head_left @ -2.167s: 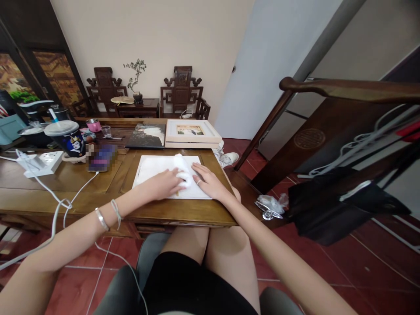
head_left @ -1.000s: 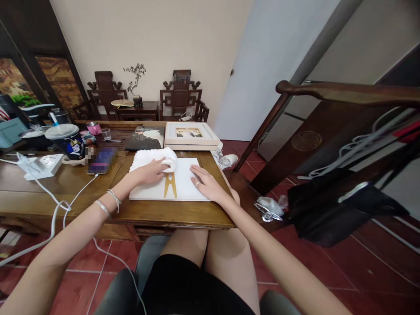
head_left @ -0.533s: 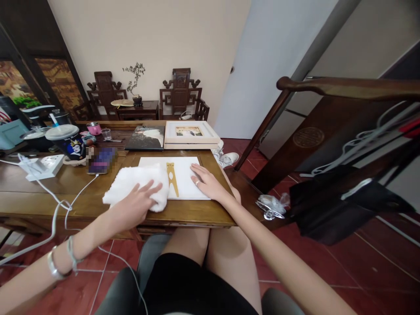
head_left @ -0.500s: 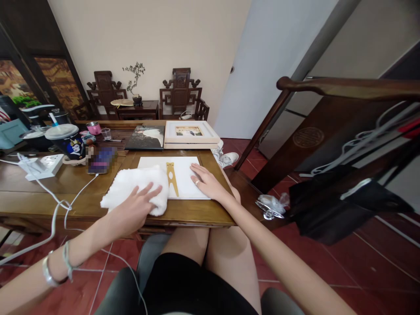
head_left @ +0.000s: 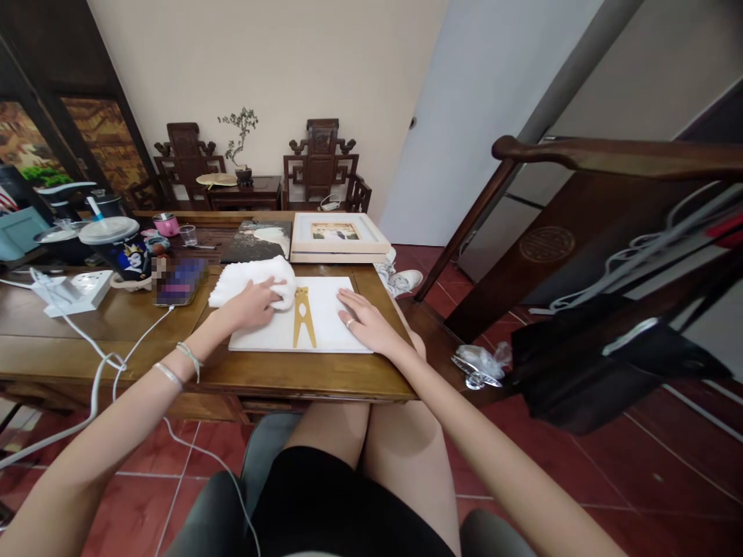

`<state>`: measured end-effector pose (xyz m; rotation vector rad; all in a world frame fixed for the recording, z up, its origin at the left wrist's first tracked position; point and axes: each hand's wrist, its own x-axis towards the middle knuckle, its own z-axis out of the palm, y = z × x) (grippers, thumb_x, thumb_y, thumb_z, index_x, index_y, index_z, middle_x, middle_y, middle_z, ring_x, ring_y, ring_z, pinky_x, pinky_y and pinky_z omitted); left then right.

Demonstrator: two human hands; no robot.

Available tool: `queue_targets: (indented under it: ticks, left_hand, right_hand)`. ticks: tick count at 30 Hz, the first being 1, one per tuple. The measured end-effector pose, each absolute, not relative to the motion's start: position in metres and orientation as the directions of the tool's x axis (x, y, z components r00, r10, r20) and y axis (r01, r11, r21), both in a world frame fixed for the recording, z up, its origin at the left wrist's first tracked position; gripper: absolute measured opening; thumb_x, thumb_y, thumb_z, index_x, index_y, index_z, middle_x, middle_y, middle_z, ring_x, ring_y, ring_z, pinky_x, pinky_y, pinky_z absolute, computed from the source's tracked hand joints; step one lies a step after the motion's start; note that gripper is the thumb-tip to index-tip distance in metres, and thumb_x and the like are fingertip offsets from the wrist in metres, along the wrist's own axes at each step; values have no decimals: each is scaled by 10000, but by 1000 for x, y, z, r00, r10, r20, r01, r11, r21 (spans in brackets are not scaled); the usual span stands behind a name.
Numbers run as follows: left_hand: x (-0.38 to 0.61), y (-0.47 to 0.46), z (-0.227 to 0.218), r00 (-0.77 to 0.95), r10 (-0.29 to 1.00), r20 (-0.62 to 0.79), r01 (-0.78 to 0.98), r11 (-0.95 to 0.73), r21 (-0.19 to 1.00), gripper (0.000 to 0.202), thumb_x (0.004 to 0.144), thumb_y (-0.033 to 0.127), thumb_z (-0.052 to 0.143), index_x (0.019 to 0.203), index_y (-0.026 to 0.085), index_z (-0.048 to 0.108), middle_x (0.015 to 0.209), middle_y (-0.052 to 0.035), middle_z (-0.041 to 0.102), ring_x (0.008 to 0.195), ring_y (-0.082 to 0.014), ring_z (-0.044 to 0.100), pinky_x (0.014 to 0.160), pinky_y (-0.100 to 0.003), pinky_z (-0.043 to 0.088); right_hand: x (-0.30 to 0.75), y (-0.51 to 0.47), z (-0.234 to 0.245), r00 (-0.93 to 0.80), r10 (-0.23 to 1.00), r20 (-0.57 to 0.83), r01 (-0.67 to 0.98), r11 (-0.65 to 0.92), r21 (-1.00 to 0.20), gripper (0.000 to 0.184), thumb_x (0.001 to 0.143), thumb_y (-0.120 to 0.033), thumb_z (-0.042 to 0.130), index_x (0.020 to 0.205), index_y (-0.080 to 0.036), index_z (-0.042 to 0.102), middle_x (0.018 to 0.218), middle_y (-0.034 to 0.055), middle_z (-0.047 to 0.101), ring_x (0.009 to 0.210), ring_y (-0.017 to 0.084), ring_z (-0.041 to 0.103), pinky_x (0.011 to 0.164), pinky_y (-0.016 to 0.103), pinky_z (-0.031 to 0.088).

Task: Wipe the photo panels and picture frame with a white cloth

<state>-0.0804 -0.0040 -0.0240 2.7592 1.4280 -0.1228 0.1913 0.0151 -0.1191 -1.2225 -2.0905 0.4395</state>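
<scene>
A white board (head_left: 333, 319) lies flat on the wooden table in front of me. On its surface is a gold, long-legged animal figure (head_left: 303, 325) with small ears and an oval hole in the body. My left hand (head_left: 255, 303) is on a fluffy white towel (head_left: 232, 280), its fingers bent into the cloth. The towel covers the board's far left corner and reaches onto the table beyond. My right hand (head_left: 364, 321), a ring on one finger, rests flat on the board's right side, fingers stretched out, holding nothing.
Behind the board lie a dark photo panel (head_left: 255, 241) and white picture frames (head_left: 302, 232). To the left are a phone (head_left: 179, 282) on a cable, a power strip (head_left: 87, 292) and a lidded drink cup (head_left: 119, 251). A wooden chair back (head_left: 539, 232) stands at right.
My left hand has slid the towel away from me, from the board's near left edge to its far left corner. More of the board's left side shows. My right hand has stayed in place.
</scene>
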Motion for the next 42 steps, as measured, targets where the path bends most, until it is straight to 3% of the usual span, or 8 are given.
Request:
queue_targets:
  ticks: [7, 13, 17, 24, 28, 33, 39, 42]
  left_hand:
    - [-82, -4, -21, 557, 828, -65, 828, -560, -28, 310, 871, 54, 366, 956, 95, 661, 1493, -195, 400, 1402, -318, 353, 1093, -526, 339]
    - [-90, -89, -23, 595, 797, -104, 801, -598, -1, 349, 879, 71, 375, 961, 171, 700, 1565, -45, 315, 1462, -274, 237, 1168, -518, 249]
    - [-94, -123, -23, 604, 788, -121, 795, -607, 14, 352, 871, 72, 388, 941, 192, 712, 1572, -3, 293, 1474, -251, 203, 1188, -506, 226]
    - [-91, -79, -16, 606, 789, -103, 795, -606, 32, 333, 857, 70, 380, 910, 165, 695, 1489, -69, 445, 1431, -251, 315, 1131, -459, 326]
    - [-89, -25, -13, 591, 804, -73, 807, -590, 38, 288, 825, 46, 400, 841, 127, 676, 1167, -109, 686, 1225, -272, 531, 1009, -352, 430]
    - [-89, 25, -11, 516, 856, -1, 856, -516, -12, 285, 830, 39, 387, 897, 71, 662, 1002, -70, 710, 903, -205, 605, 888, -275, 454]
    - [-90, 4, -16, 533, 846, -24, 845, -534, -21, 305, 840, 35, 388, 877, 112, 680, 1180, -83, 685, 1200, -238, 543, 1033, -308, 404]
    - [-96, -40, -18, 559, 826, -74, 827, -561, -22, 309, 838, 52, 407, 906, 138, 695, 1425, -92, 522, 1387, -256, 387, 1110, -378, 356]
  right_hand:
    - [191, 15, -118, -334, 863, 379, 623, 504, -598, 484, 913, -345, 461, 1348, -159, 564, 1470, 117, 479, 1406, 264, 378, 1194, 484, 267]
    - [191, 13, -116, -347, 865, 363, 615, 502, -608, 490, 918, -359, 463, 1359, -166, 553, 1473, 112, 476, 1414, 263, 363, 1199, 490, 252]
    - [191, 12, -114, -348, 870, 349, 622, 493, -609, 506, 917, -365, 464, 1359, -135, 552, 1474, 133, 470, 1419, 263, 354, 1206, 469, 243]
    - [192, 13, -115, -347, 862, 369, 594, 507, -625, 490, 912, -364, 482, 1364, -187, 551, 1471, 104, 480, 1414, 268, 364, 1199, 504, 247]
    - [192, 13, -115, -348, 865, 361, 603, 501, -621, 496, 915, -378, 483, 1363, -178, 551, 1472, 109, 478, 1414, 271, 364, 1199, 499, 247]
    - [191, 13, -114, -348, 866, 359, 610, 500, -615, 506, 918, -389, 473, 1359, -153, 555, 1470, 122, 479, 1415, 263, 362, 1202, 473, 251]
    - [191, 15, -117, -342, 859, 381, 605, 512, -610, 487, 913, -352, 469, 1361, -180, 552, 1469, 106, 482, 1409, 269, 372, 1193, 505, 256]
    - [191, 14, -116, -346, 859, 378, 602, 512, -613, 491, 912, -354, 470, 1357, -164, 556, 1471, 119, 477, 1411, 274, 368, 1194, 502, 255]
